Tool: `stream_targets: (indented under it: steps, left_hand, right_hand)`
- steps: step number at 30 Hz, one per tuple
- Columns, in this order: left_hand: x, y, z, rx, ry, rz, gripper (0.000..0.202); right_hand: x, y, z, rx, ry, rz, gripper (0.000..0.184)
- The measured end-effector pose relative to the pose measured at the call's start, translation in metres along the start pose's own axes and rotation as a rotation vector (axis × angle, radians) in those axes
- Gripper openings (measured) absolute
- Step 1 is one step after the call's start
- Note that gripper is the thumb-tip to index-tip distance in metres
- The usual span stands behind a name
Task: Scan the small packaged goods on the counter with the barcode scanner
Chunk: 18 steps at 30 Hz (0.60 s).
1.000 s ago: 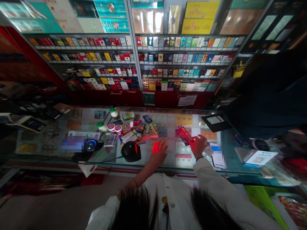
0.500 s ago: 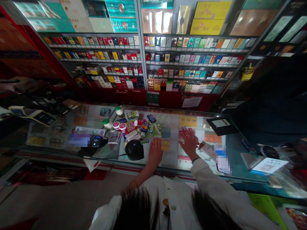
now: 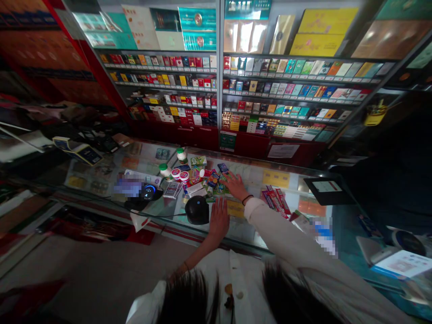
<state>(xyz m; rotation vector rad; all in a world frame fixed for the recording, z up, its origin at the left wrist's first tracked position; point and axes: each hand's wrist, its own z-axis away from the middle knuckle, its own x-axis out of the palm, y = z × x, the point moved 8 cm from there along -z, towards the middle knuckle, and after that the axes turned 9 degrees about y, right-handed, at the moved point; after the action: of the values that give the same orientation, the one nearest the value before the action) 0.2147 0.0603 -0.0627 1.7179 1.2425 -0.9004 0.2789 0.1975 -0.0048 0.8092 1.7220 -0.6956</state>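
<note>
My left hand (image 3: 219, 219) lies flat on the glass counter (image 3: 241, 225), fingers stretched out, right of a round black device (image 3: 196, 210). My right hand (image 3: 235, 186) reaches across to the right side of a pile of small sweet and gum packs (image 3: 213, 181); its fingers are spread and nothing shows held. By its fingertips lie a dark blue pack (image 3: 223, 168) and some green packs, partly covered by the hand. White tubs with red-and-white lids (image 3: 184, 176) and green-capped bottles (image 3: 182, 155) stand left of the pile. Several long red and purple packs (image 3: 276, 200) lie side by side right of my right hand.
A phone-like item with a blurred screen (image 3: 324, 235) and a black folder (image 3: 327, 191) are on the right. A white QR-code stand (image 3: 403, 262) stands near the front right. At left is a black device with a blue light (image 3: 149, 192). Cigarette shelves (image 3: 219, 81) rise behind the counter.
My right hand has moved left, off the red and purple packs and over to the pile. My left hand stays flat on the counter. The view has turned somewhat left.
</note>
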Motion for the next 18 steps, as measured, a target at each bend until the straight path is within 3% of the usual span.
stream_targets:
  steps: [6,12,15,18]
  left_hand:
    - [0.006,-0.005,0.003,0.015,0.032,0.034,0.074]
    - [0.002,-0.003,-0.001,-0.050,0.002,0.045,0.065]
    - [-0.006,-0.002,-0.007,-0.091,0.046,0.165,0.060]
    - [-0.020,-0.002,-0.015,-0.150,0.129,0.383,0.056]
  right_hand:
    - [0.003,0.004,-0.003,-0.034,0.028,0.025,0.036]
    - [-0.004,0.000,-0.001,-0.109,0.052,0.053,0.035]
    - [-0.014,0.002,0.013,-0.099,0.098,0.048,0.036]
    - [-0.030,0.008,0.044,-0.035,0.225,0.033,0.037]
